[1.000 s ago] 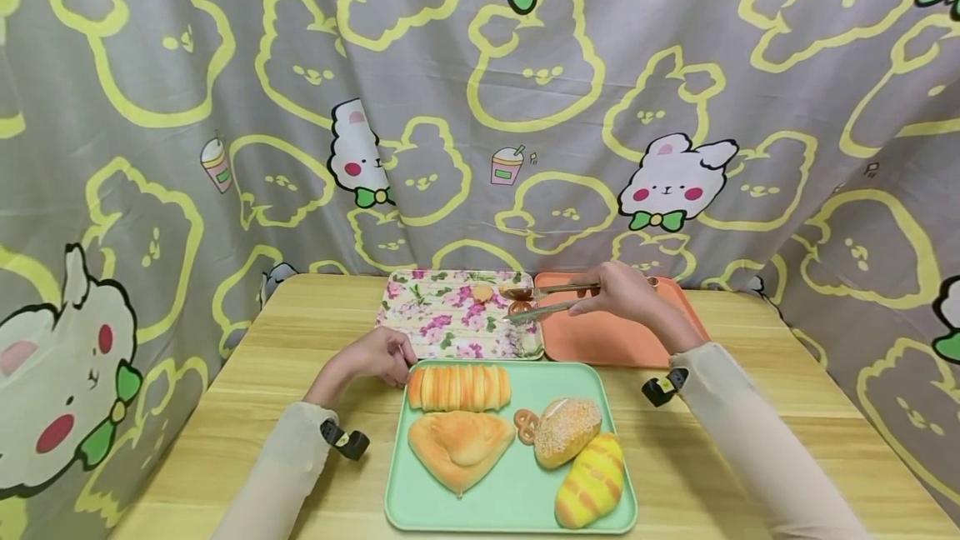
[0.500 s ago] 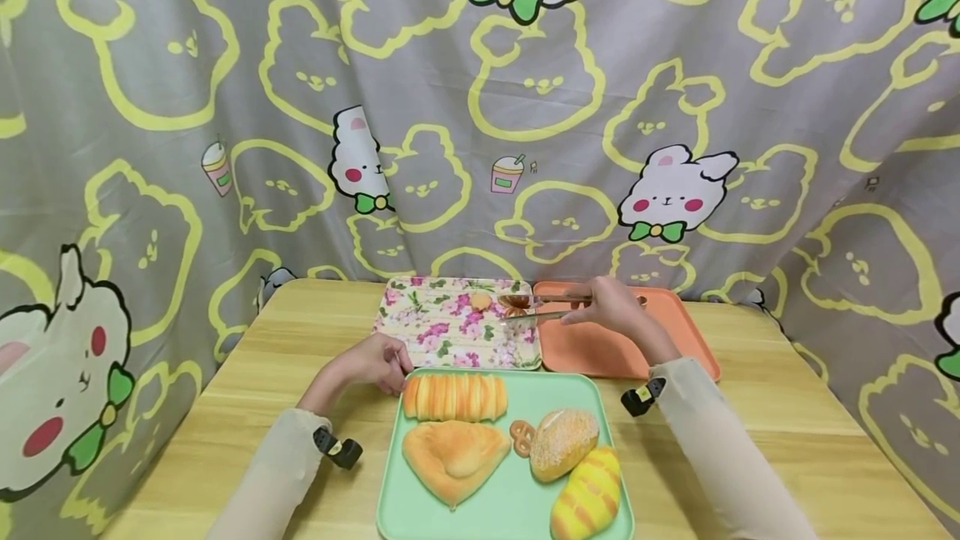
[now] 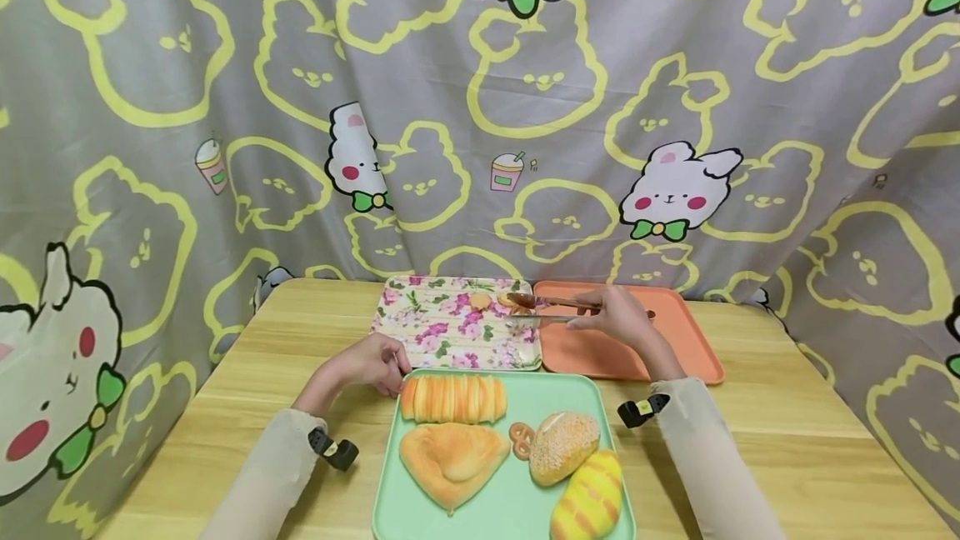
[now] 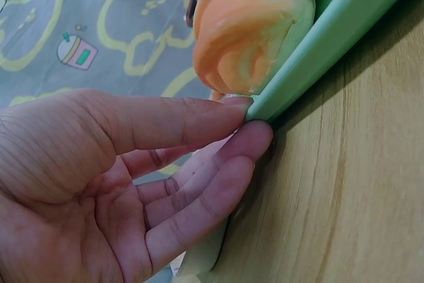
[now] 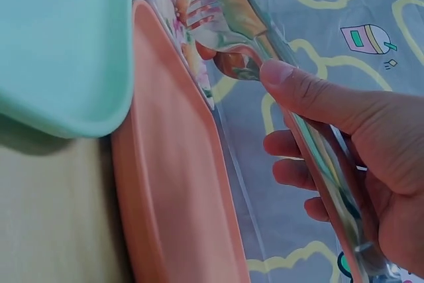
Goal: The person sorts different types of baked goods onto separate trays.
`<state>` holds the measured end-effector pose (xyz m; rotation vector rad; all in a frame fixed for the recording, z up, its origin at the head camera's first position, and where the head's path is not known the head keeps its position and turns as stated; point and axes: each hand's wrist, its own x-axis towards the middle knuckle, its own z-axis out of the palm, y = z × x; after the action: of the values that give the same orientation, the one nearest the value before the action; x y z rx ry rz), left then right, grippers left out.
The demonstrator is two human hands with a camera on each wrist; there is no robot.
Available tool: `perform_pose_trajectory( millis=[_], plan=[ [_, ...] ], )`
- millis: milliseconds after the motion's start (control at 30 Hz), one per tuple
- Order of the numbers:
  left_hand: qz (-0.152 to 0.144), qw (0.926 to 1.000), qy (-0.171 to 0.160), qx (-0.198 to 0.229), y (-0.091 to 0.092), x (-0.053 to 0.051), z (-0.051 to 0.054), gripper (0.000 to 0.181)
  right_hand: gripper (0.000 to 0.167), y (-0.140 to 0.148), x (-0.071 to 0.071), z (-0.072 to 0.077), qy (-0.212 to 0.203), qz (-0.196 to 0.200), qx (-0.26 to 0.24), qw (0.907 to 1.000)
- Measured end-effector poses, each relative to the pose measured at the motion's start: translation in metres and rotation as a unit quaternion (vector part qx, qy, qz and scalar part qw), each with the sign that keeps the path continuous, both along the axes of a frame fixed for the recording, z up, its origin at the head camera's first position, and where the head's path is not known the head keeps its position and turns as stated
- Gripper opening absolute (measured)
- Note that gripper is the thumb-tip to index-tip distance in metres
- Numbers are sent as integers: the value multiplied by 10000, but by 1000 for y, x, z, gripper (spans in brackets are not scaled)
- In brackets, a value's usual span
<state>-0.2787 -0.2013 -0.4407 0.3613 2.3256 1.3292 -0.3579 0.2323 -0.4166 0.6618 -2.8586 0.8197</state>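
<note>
At the far-left corner of the green tray (image 3: 517, 494), my left hand (image 3: 375, 362) pinches the rim between thumb and fingers; the left wrist view shows the thumb on the rim (image 4: 291, 87). My right hand (image 3: 621, 319) grips metal tongs (image 3: 561, 317) with a fork-like arm (image 5: 228, 39) and a broad arm (image 5: 240, 10). Their tips are over the right side of the floral tray (image 3: 427, 323), around small brown and orange pieces partly hidden by the metal. A small round biscuit (image 3: 480, 301) lies to their left. Whether the tongs touch anything is unclear.
The orange tray (image 3: 600, 350) lies under the right hand, beside the floral tray. On the green tray are a striped loaf (image 3: 453, 398), a triangular bread (image 3: 453, 461), a pretzel (image 3: 521, 440), a seeded bun (image 3: 564, 447) and a yellow bread (image 3: 588, 497). A patterned curtain (image 3: 435, 48) stands behind.
The tongs have turned slightly and their tips sit closer together than a second ago; a round yellowish piece now shows beside the upper tip. The left hand stays at the tray corner.
</note>
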Motion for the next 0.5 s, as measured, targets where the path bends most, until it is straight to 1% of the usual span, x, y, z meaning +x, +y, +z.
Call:
perform_pose_trajectory(
  millis=[133,200,300,433,500],
  plan=[
    [-33,10000,32,-5,1,-3,2,19,36,1,2,-1,59,-118,-23,9999],
    [-61,10000,26,30,1,-3,2,20,35,2,3,-1,115,-115,6,9999],
    [-82,10000,14,51,1,-3,-1,20,38,0,4,-2,182,-85,83,9998],
    [-43,10000,16,-57,0,-2,-2,19,40,-3,4,-5,168,4,276,9995],
    [-11,9999,29,-120,0,-2,-2,19,41,-4,5,-5,128,3,273,9995]
  ],
)
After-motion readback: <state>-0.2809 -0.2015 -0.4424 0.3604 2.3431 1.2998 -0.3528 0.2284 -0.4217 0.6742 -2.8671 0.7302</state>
